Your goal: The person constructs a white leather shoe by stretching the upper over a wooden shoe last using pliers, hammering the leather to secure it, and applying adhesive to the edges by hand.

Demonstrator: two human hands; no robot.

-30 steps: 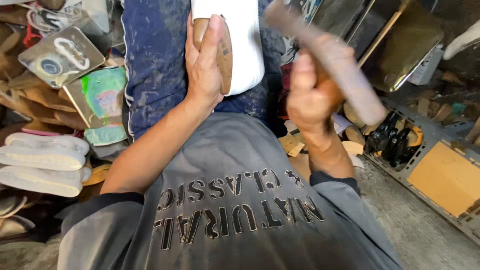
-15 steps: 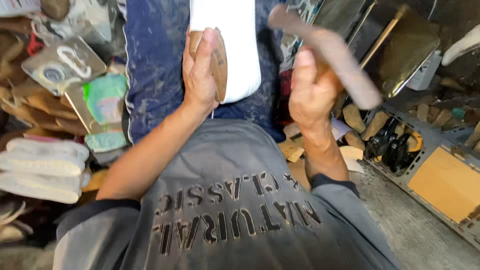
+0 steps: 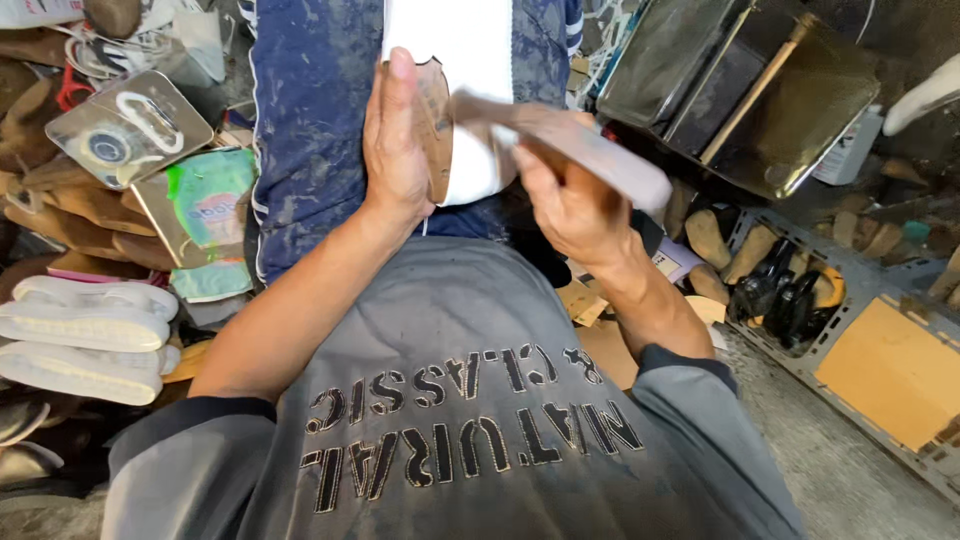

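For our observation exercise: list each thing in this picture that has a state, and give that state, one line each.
Left hand: flat against the brown shoe sole.
Brown shoe sole: held on edge over the white block.
Right hand: closed around the hammer handle.
Blurred wooden-handled hammer: raised beside the sole.
White foam soles: stacked at the left.

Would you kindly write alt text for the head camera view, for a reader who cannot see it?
A person's left hand steadies a brown shoe sole against a white block on their lap, while the right hand holds a hammer over it. White soles lie stacked to the left.
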